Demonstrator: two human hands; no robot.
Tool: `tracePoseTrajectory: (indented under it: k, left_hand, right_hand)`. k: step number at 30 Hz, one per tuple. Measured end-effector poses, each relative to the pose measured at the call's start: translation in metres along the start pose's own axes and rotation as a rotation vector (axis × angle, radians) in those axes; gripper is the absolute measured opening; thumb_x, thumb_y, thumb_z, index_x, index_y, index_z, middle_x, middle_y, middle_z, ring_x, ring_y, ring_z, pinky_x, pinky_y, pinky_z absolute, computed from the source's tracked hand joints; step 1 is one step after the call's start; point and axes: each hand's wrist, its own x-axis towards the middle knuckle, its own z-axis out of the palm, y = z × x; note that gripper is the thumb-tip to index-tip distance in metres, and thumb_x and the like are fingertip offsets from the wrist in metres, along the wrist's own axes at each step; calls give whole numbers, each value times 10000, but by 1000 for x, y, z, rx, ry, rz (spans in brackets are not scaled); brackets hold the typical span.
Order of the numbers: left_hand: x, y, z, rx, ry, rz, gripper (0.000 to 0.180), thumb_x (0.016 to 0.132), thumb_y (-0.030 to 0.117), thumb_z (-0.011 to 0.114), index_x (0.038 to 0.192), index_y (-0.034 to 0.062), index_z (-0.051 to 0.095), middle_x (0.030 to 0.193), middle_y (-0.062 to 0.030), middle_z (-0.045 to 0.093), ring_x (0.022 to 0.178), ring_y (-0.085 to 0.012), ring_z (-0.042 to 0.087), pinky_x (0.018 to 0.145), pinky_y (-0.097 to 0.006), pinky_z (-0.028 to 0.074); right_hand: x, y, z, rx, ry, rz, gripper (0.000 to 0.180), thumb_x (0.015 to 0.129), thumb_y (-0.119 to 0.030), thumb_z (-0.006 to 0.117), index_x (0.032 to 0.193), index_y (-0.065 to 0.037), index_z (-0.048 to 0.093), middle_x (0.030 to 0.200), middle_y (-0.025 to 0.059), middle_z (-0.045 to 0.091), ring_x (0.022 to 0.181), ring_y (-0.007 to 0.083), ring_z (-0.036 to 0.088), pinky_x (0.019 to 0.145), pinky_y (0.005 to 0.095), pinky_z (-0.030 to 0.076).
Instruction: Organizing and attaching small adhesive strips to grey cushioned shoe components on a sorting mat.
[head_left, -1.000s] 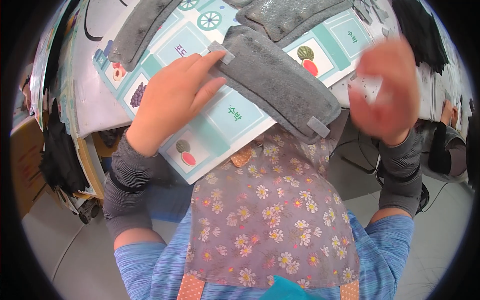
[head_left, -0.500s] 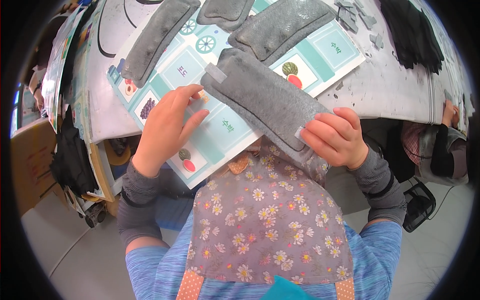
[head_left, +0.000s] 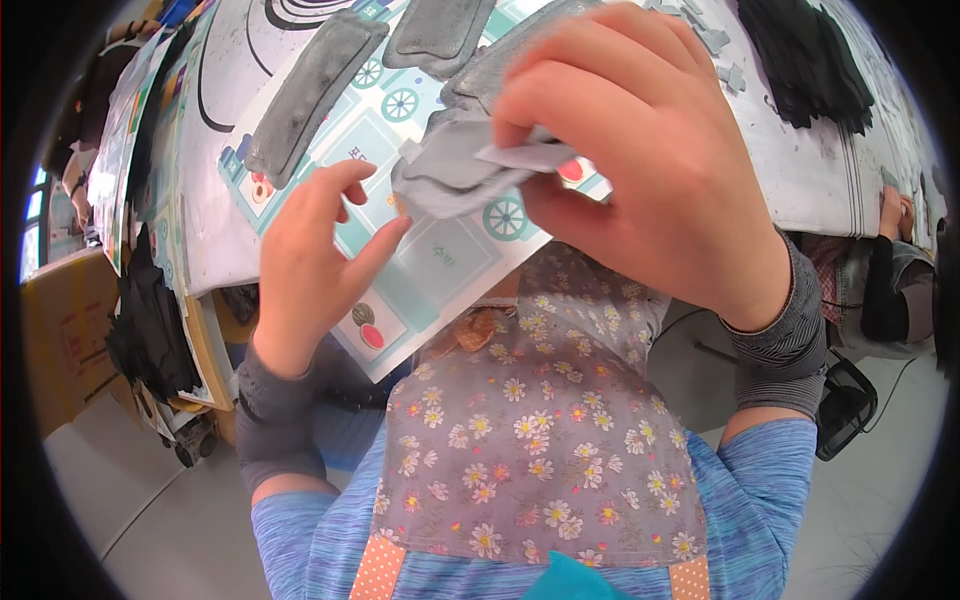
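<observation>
My right hand is raised close to the camera, its fingers closed on the near end of a grey padded felt piece, folding it up off a pale teal picture sheet. My left hand rests on that sheet with fingers spread, its fingertips next to the lifted end of the felt. Two more grey padded pieces lie farther back on the sheet. The rest of the held piece is hidden behind my right hand.
The sheet lies on a white table and overhangs its near edge above my flowered apron. A pile of black fabric sits at the back right, with small grey scraps beside it. Another person's arm shows at the right. A cardboard box stands left.
My right hand has come up from pressing the felt piece flat and now lifts and folds its near end toward the camera. My left hand has stayed on the sheet, fingers opening.
</observation>
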Motion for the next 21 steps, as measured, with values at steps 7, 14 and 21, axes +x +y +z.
tracePoseTrajectory:
  k: [7,14,21]
  left_hand:
    - [39,53,-30,-27,301,452,436,653,-13,802,1060,8,645,1000,-95,662,871,-245,606,759,-320,475]
    - [37,52,-22,8,316,522,313,625,-83,780,895,21,660,890,-97,655,810,-275,606,705,-349,475]
    - [22,50,-21,59,328,489,440,491,26,775,916,68,666,895,-67,621,815,-287,565,706,-380,465]
  right_hand:
    - [10,-4,8,122,59,59,347,592,-13,750,908,-94,632,960,48,623,943,288,582,851,386,436]
    - [-15,5,4,399,136,119,365,681,-42,765,1025,-82,652,997,61,653,1001,270,614,929,369,447]
    - [-139,199,9,103,101,952,197,897,-174,711,944,15,685,792,23,677,723,77,587,671,237,466]
